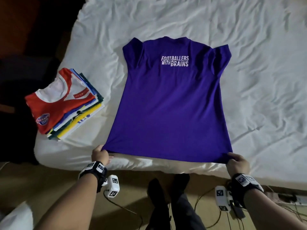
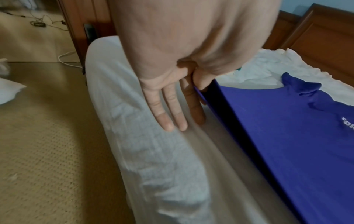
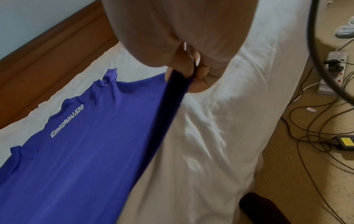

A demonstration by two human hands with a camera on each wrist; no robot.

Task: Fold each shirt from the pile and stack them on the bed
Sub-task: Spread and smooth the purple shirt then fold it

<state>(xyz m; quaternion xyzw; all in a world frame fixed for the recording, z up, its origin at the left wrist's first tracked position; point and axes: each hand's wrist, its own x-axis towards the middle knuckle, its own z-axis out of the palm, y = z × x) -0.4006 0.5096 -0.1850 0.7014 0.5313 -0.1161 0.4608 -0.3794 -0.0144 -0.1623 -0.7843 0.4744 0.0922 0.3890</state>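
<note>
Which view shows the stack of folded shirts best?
The head view: the folded stack sits whole on the bed, left of the purple shirt, red-and-white top uppermost. The left wrist view shows at most a sliver behind the hand; the right wrist view shows none.

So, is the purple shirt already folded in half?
No, the purple shirt lies spread out flat on the bed, both sleeves showing.

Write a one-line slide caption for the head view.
Both hands, left hand and right hand, pinch the hem corners of a purple shirt spread on the bed, beside a folded stack.
</note>
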